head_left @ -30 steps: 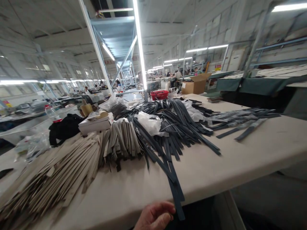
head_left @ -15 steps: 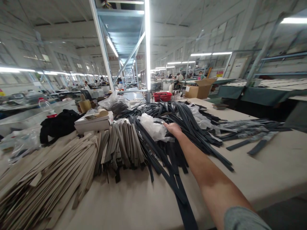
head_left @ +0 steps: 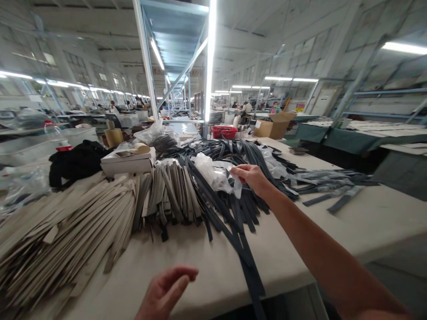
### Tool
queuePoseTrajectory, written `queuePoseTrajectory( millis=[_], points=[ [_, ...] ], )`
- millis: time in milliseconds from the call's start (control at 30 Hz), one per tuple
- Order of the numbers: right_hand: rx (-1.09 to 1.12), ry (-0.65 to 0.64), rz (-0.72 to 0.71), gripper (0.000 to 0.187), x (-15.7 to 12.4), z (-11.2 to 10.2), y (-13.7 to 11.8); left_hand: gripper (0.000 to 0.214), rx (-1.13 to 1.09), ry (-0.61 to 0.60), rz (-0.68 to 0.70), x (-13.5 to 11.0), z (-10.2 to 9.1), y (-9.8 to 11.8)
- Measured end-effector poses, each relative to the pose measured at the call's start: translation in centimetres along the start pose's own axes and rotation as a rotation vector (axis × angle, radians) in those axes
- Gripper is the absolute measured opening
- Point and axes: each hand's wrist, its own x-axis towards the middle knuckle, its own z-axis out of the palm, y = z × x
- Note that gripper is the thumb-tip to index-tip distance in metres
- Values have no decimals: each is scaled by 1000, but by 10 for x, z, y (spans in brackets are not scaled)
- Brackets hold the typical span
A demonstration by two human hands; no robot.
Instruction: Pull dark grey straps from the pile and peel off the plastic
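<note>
My right hand (head_left: 251, 177) reaches over the pile and pinches a piece of clear plastic film (head_left: 237, 186). The film hangs from the fingertips beside a crumpled white plastic bag (head_left: 211, 173); whether the two are joined I cannot tell. Under and around the bag lie long dark grey strips (head_left: 230, 218), some running off the table's front edge. Low in the view, my left hand (head_left: 168, 291) hovers above the bare tabletop, slightly blurred, thumb and fingers a little apart and holding nothing. Upright grey-brown strips (head_left: 173, 193) stand bunched left of the dark ones.
Pale flat strips (head_left: 76, 226) fan across the table's left side. Behind them are a white box (head_left: 128, 161) and a black cloth (head_left: 78, 162). A red basket (head_left: 224, 132) and a cardboard box (head_left: 273, 126) stand at the back. Plastic-wrapped strips (head_left: 333, 182) lie right.
My left hand has come into view at the bottom. My right hand has shifted slightly right, and a piece of film now hangs from its fingers. The view has moved a little.
</note>
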Motion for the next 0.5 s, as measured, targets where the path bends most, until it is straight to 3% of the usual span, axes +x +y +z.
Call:
queuePoseTrajectory(
  millis=[167, 267, 400, 500],
  points=[
    [53, -190, -116, 47, -52, 30, -36, 66, -45, 66, 301, 72, 25, 71],
    [-56, -263, -264, 37, -73, 52, -43, 68, -268, -4, 291, 97, 38, 89],
    [-139, -229, -331, 27, -84, 74, -45, 54, -421, -101, 148, 91, 49, 88],
    [-153, -214, -359, 24, -86, 86, -45, 48, -469, -64, 52, 74, 49, 78]
  ],
)
